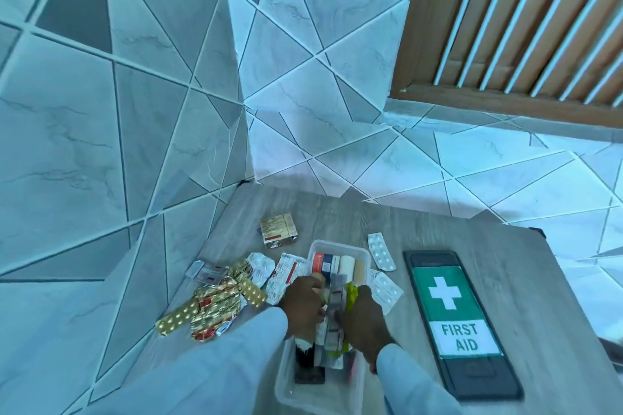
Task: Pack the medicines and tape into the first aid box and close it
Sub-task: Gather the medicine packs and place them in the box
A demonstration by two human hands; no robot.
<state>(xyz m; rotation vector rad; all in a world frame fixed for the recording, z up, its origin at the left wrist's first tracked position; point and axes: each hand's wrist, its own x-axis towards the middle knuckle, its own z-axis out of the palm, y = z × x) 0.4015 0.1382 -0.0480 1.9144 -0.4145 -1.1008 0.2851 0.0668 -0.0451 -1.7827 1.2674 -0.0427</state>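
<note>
A clear plastic first aid box point(337, 245) stands open on the wooden table, with rolls of tape point(345, 264) and medicine packs at its far end. Both my hands are inside it. My left hand point(301, 305) and my right hand point(365, 322) together press on a bundle of upright blister strips point(337, 307), one of them yellow-green. The dark lid point(453, 320) with a green cross and "FIRST AID" label lies flat to the right of the box. Gold and silver blister strips point(219, 300) lie in a pile left of the box.
A small medicine carton point(279, 230) sits behind the pile. Two white blister strips point(381, 251) lie between box and lid. The table point(539, 296) stands in a tiled corner, with walls to the left and behind. A wooden slatted panel point(522, 27) is at upper right.
</note>
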